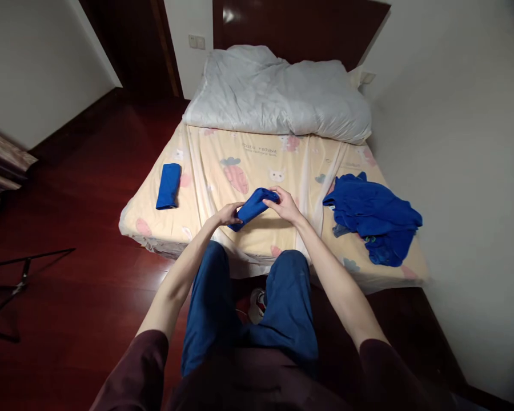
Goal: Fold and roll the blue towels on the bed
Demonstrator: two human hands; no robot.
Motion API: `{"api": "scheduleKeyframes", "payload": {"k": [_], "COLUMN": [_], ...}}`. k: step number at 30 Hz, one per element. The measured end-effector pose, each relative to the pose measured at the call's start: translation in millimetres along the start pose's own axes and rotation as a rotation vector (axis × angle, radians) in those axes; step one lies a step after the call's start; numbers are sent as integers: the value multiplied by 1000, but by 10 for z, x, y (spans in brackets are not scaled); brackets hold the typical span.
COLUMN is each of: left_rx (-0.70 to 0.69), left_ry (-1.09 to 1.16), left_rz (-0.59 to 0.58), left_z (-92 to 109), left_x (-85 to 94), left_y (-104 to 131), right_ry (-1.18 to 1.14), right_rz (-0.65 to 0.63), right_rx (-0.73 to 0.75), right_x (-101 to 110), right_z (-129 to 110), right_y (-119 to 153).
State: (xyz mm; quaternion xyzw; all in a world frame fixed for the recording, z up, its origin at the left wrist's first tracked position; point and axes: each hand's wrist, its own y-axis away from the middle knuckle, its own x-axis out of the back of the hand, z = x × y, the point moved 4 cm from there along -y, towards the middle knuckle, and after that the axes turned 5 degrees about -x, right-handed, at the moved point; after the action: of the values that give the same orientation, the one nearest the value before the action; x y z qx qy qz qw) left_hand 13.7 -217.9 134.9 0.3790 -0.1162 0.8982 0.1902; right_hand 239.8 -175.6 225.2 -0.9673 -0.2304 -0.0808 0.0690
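A blue garment, folded into a narrow bundle, is held between my two hands just above the front of the bed. My left hand grips its lower left end. At the upper right end, the fingers of my right hand are closed around the cloth. On the left of the bed lies another folded blue bundle, flat and rectangular. To the right, a loose heap of blue clothes is spread near the bed's edge. The exact kind of garment cannot be made out.
The bed's patterned sheet shows carrots and animal faces. A pale grey quilt is bunched against the dark headboard. White wall stands close on the right. A black stand's legs rest on the red floor at left.
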Motion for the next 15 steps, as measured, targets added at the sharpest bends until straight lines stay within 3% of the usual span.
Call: {"api": "scheduleKeyframes", "payload": {"k": [3,6,10,15], "left_rx": [28,69,157,300], "left_ry": [4,79,165,138], "left_rz": [-19,108,308,540], "left_z": [-15,-66,-242,-604], "left_x": [106,255,522,907], "left_y": [175,481,970,1480], "right_ry": [74,95,99,154], "right_rz": [-246,-359,-403,-371], "right_rx": [87,149,221,254], "right_x": [-374,-732,-1181,-1783], "right_z": [-454,-730,-868,-936], "right_y": [-106,-212,-444,-835]}}
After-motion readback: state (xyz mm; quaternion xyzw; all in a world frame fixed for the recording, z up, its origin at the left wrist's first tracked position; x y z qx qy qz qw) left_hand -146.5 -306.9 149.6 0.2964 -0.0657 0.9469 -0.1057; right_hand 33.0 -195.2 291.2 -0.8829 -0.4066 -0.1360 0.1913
